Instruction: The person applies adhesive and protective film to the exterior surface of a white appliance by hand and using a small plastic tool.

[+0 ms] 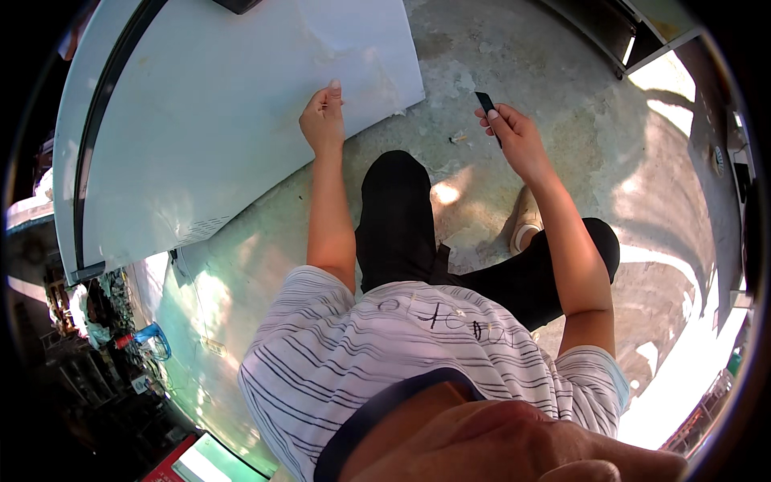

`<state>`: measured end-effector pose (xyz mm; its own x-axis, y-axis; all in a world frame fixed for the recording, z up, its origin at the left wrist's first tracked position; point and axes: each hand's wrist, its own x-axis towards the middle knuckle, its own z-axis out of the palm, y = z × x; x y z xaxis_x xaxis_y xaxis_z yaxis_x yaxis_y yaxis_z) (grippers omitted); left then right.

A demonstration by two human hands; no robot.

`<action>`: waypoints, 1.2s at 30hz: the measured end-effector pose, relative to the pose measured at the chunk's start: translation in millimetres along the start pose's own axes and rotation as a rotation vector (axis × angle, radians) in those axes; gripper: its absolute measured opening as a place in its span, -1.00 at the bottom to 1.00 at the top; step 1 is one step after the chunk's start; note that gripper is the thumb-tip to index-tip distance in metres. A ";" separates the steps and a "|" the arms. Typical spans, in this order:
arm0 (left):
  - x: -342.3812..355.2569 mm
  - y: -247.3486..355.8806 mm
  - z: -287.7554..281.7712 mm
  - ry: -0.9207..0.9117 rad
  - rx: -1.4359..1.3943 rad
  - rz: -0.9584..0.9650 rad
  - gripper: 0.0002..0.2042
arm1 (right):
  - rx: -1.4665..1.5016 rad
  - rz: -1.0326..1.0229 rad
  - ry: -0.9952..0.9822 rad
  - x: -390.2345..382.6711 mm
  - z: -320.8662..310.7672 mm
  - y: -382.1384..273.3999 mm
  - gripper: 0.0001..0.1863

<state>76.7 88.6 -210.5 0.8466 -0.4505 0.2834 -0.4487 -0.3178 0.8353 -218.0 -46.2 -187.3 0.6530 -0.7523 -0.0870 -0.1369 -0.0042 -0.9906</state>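
My left hand (324, 122) is closed, thumb up, over a large white metal panel (201, 120), close to its right end. Whatever its curled fingers hold, if anything, is too small to make out. Out to the right, above the concrete floor, my right hand (516, 136) grips a flat black tool with a slanted end (483, 103). Thumb and fingers pinch it along its length, and the slanted end points up and away from me. The tool and the panel are apart.
A black strip (95, 136) runs down the panel's left side. Small debris (458, 139) lies on the concrete floor (562, 88). A metal frame (626, 36) stands at the far right. At the left are a blue fan-like object (152, 339) and clutter; a red-edged box (205, 462) sits near me.
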 end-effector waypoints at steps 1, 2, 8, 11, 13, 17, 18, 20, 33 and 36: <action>-0.7 12.3 10.5 -0.066 0.111 -0.024 -0.49 | -0.004 0.013 -0.006 -2.5 0.0 2.9 -0.74; 0.4 24.7 17.3 -0.126 0.224 -0.048 -0.46 | -0.006 0.023 -0.017 -4.3 1.2 5.0 -0.74; 32.7 58.1 46.7 0.026 0.151 -0.175 -0.44 | -0.052 0.010 -0.014 -2.5 4.5 10.0 -0.74; 28.4 43.9 52.4 0.101 0.082 -0.023 -0.47 | -0.042 0.002 -0.045 -1.4 12.8 4.3 -0.72; 29.5 36.9 45.2 0.040 0.127 0.031 -0.51 | -0.023 0.030 -0.023 -1.8 20.1 -1.7 -0.72; 35.9 41.1 31.9 -0.100 0.211 0.025 -0.61 | 0.066 0.033 0.027 7.9 34.8 4.1 -0.73; 36.5 39.4 28.3 -0.127 0.206 0.030 -0.62 | 0.040 0.037 0.028 11.1 38.4 4.9 -0.74; 39.0 35.6 21.7 -0.183 0.183 0.042 -0.63 | -0.023 0.043 0.040 17.9 47.5 -2.1 -0.75; 65.0 18.4 8.8 -0.503 0.198 0.144 -0.58 | 0.313 0.152 0.207 140.2 178.3 -7.3 -0.54; 68.4 18.2 5.1 -0.531 0.181 0.169 -0.58 | 0.392 0.134 0.203 146.4 189.3 -6.2 -0.61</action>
<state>124.9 47.7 -178.3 0.5202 -0.8491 0.0921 -0.6464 -0.3209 0.6922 19.4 -31.6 -213.9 0.4843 -0.8433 -0.2331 0.1080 0.3220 -0.9406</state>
